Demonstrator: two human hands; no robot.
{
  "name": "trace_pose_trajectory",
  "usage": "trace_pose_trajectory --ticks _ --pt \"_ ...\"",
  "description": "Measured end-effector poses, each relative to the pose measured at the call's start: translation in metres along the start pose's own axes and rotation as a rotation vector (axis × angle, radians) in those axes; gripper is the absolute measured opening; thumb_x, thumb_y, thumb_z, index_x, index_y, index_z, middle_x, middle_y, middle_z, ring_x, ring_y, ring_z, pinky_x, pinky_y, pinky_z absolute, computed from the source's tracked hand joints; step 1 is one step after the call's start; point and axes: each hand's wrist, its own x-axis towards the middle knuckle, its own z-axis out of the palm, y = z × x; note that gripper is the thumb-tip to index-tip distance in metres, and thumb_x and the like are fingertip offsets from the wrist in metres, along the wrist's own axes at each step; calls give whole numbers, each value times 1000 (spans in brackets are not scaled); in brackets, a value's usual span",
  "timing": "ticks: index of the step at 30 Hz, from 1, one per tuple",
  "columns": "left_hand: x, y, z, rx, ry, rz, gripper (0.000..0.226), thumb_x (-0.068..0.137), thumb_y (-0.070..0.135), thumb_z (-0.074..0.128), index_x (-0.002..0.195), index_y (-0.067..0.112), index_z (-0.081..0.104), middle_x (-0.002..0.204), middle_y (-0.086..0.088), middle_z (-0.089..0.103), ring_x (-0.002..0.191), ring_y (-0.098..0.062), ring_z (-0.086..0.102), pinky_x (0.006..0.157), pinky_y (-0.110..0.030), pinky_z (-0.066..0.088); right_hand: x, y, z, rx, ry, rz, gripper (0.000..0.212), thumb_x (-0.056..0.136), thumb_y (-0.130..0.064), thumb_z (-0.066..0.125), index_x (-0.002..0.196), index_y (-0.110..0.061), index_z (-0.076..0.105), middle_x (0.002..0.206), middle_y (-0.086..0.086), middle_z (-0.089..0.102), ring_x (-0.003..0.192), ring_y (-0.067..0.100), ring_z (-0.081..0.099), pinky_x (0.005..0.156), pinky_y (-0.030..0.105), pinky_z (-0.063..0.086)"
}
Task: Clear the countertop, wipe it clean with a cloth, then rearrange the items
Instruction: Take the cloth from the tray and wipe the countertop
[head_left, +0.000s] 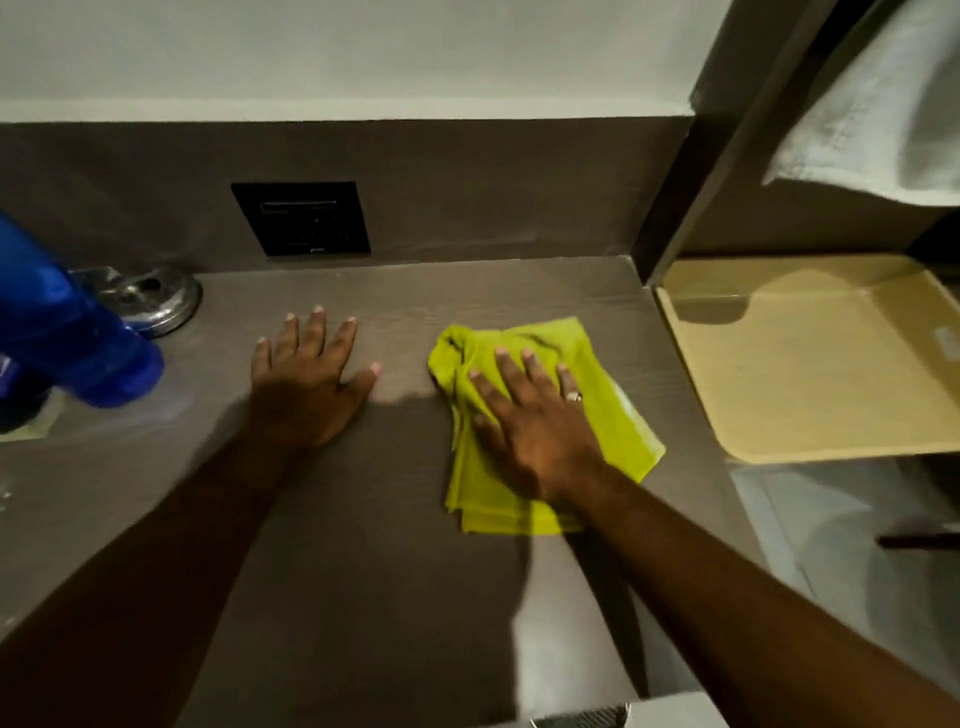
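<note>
A folded yellow-green cloth (618, 436) lies on the brown countertop (363, 545), right of centre. My right hand (535, 421) presses flat on top of the cloth, fingers spread, a ring on one finger. To the left of the cloth, my left hand (306, 379) rests flat on the bare countertop with its fingers apart and nothing in it.
A blue plastic bottle (67, 332) stands at the left edge, in front of a round metal lid or dish (156, 299). A black wall socket (301, 218) sits in the backsplash. On the right, a lower shelf carries a yellow tray (810, 364), with a white towel (878, 109) above it.
</note>
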Motion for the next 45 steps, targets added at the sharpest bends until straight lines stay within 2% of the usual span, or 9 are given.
trace_pose_trajectory --ticks 9,20,22,30,34,38,40,42,45 --pt "-2 -6 -4 -77 -119 27 76 88 72 15 152 34 2 163 -4 -3 149 -33 0 118 -54 3 -91 -23 13 41 34 124 59 96 -58 18 149 -36 28 161 1 22 149 27 17 116 55 14" --pt "8 -10 3 -255 68 -39 65 86 41 33 146 17 37 155 -13 32 144 -34 26 115 -51 17 116 -22 -9 143 129 730 66 95 -54 18 153 -23 14 162 16 4 147 42 -1 115 63 -2" --pt "10 -19 3 -395 80 -93 67 82 34 32 144 11 39 155 -14 31 145 -32 26 117 -45 15 143 -56 -8 117 107 621 66 95 -53 18 153 -22 15 162 18 3 147 44 -1 114 64 -3" --pt "4 -57 16 -60 128 -71 58 93 41 28 142 14 43 150 -18 38 138 -40 36 112 -56 25 110 -97 -1 5 64 110 63 94 -59 13 153 -35 10 164 4 -1 150 32 -3 116 60 -2" --pt "5 -57 7 -206 17 -94 54 101 41 26 150 20 24 161 -8 17 148 -29 13 119 -46 7 67 -96 -3 57 -9 48 66 92 -62 13 153 -36 10 164 1 -1 150 28 -5 116 57 -4" --pt "-6 -23 -16 -635 241 -304 49 97 33 37 131 1 54 144 -22 45 136 -37 37 114 -43 25 74 -57 -51 652 81 46 45 101 -38 37 139 -18 49 149 9 45 139 26 38 115 38 23" --pt "-14 31 -29 -606 354 -113 37 90 23 49 109 -4 67 127 -27 59 122 -43 52 106 -46 37 68 -11 -68 736 255 161 44 97 -36 39 127 -10 60 131 14 61 122 30 55 104 36 38" --pt "-15 86 -30 -418 298 158 38 89 29 48 109 4 68 125 -23 61 121 -40 54 105 -45 38 47 30 -64 636 309 231 57 90 -43 36 123 -5 62 126 19 63 118 34 57 102 38 40" --pt "-5 132 -24 -317 -86 168 73 86 69 33 147 28 31 160 -6 19 148 -33 8 114 -59 -1 18 66 -30 386 243 212 73 85 -52 25 122 0 62 127 27 60 119 42 54 103 46 39"
